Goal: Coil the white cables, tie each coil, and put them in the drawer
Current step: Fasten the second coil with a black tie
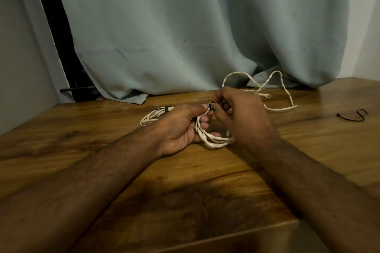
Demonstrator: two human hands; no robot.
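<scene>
Gripping coil [213,141] in left hand [181,127]; pinching black tie [211,106] atop coil with right hand [240,115].

A white cable coil [213,141] is standing in the middle; a tied coil [153,116] is lying left; a loose white cable [275,96] is sprawling far right.

We've got the coil [213,139] at table [102,139] centre, held betw. left hand [181,127] and right hand [242,117], w/ the tie [211,107] at its top betw. the fingertips. A tied coil [153,116] lies just behind the left hand; a loose cable [273,96] sprawls behind and right of the right hand. A spare tie [352,116] sits far right, well apart, and the curtain [185,26] hangs behind the table, its hem on the back edge.
</scene>
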